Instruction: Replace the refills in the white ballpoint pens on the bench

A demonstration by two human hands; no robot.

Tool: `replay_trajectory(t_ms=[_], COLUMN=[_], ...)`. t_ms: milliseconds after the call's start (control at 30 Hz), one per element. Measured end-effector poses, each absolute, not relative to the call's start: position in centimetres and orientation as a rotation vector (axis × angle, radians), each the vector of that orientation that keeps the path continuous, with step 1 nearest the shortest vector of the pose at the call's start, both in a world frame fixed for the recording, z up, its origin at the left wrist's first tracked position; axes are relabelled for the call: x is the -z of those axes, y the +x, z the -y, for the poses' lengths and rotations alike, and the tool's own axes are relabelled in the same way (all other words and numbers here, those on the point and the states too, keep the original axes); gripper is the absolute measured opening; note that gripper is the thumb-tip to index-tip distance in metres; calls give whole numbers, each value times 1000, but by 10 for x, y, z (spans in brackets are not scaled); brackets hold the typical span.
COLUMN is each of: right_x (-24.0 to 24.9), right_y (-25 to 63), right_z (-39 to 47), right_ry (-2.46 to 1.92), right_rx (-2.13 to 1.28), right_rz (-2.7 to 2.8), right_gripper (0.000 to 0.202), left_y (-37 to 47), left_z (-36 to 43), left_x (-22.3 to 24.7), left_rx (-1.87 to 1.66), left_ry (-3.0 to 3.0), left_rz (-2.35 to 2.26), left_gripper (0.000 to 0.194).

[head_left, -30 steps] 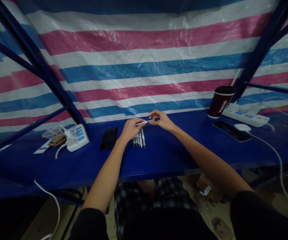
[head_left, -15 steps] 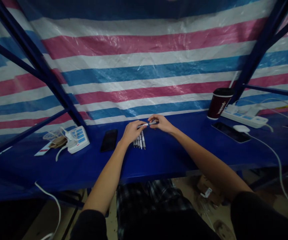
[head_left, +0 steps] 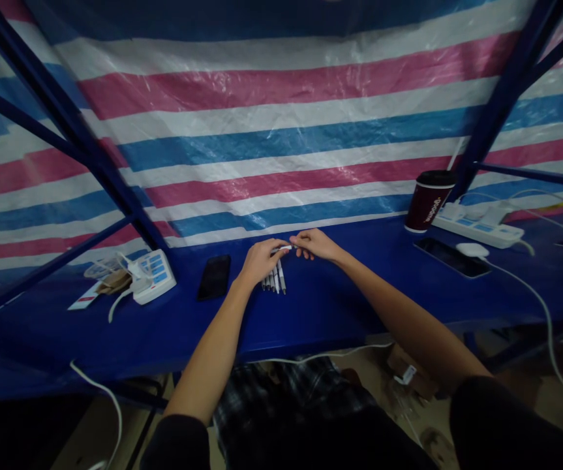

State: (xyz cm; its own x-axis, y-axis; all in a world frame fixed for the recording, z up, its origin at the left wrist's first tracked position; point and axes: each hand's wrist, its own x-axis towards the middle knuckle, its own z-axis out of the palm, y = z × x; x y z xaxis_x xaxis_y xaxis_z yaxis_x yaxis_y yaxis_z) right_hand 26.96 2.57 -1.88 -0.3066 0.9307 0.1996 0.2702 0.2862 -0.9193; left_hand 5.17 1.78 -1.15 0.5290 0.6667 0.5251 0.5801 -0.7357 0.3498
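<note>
A slim white pen (head_left: 284,248) lies crosswise between my two hands, just above the blue tabletop. My left hand (head_left: 260,260) is closed on its barrel. At the pen's right end, the fingers of my right hand (head_left: 313,244) are pinched together on its tip, which they mostly cover. Several more white pens with grey ends (head_left: 274,281) lie side by side on the table, below and partly under my left hand. To the left of that hand is a black phone (head_left: 214,277), lying flat.
Power strips sit at the left (head_left: 154,277) and right (head_left: 479,225), with white cables. A dark red lidded cup (head_left: 428,201) with a straw stands at the right, behind a second phone (head_left: 450,257) and a white charger (head_left: 472,250). Blue frame posts and a striped sheet border the table.
My right fingers have curled in more closely around the pen's right end, covering more of it. The left hand keeps hold of the pen. The view has shifted slightly.
</note>
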Motion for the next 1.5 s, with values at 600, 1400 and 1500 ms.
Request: replay_trajectory(t_ms=[600,1400,1500], right_x=[-3,17,21], right_y=[286,296,301], right_z=[-34,-39,-42], right_ry=[-961,-1105,-1177], right_rx=[-730,-628,-660], right_rz=[2002,1964,1929], right_gripper=[17,26,25], left_y=[42,38,38], left_z=[-22,-30,-32], left_x=[11,16,17], left_rx=[-994,-982,-992], left_ry=[2582,2568,2565], left_rz=[-1089,-1162,-1173], left_gripper=[30,33,32])
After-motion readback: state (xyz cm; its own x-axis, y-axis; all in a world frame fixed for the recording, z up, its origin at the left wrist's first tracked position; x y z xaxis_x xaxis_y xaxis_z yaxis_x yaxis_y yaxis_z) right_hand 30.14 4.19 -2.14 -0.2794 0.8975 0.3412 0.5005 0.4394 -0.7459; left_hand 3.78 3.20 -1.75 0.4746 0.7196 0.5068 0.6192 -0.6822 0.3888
